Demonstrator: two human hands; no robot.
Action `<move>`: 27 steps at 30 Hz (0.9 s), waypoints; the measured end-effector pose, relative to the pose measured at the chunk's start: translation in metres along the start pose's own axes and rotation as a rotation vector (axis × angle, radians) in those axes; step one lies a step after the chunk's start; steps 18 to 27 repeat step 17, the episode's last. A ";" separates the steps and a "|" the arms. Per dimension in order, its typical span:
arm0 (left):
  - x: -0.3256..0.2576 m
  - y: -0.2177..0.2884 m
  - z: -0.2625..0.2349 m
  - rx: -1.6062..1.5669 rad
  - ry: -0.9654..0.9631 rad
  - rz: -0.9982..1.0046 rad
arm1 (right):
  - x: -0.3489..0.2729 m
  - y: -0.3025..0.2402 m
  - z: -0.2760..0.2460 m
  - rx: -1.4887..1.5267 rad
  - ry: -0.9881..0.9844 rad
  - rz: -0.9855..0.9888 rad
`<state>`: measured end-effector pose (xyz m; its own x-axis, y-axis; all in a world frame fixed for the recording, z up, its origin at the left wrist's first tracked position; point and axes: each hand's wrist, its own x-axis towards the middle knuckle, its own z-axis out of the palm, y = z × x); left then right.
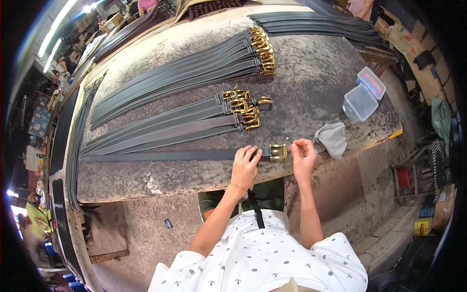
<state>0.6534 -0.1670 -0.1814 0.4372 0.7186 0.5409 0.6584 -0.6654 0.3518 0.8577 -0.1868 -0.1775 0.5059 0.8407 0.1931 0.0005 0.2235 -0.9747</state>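
From above the person's head, the view falls on a long, worn grey workbench covered in dark belts. The nearest belt lies flat along the front edge of the bench, stretching away to the person's left, with its brass buckle at the end closest to the hands.

The left hand rests palm down on the belt just beside the buckle, fingers spread flat and pressing the strap against the bench; it grips nothing, only holds the strap down. The right hand hovers just on the other side of the buckle, thumb and forefinger pinched together on something very small and pale at their tips; what it is I cannot tell. The other fingers curl loosely.

Just behind the near belt lies a row of more belts with their buckles bunched together, and farther back a bigger batch fans out, its buckles stacked in a column. A crumpled grey cloth sits near the right hand, and beyond it a clear plastic box with its lid open stands by the bench's right end.
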 end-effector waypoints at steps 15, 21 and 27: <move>0.029 -0.015 -0.065 0.070 -0.128 0.074 | 0.041 -0.040 0.057 -0.422 0.077 -0.238; 0.006 -0.044 -0.067 0.163 -0.203 0.021 | 0.046 -0.046 0.062 -0.493 0.044 -0.274; 0.006 -0.044 -0.067 0.163 -0.203 0.021 | 0.046 -0.046 0.062 -0.493 0.044 -0.274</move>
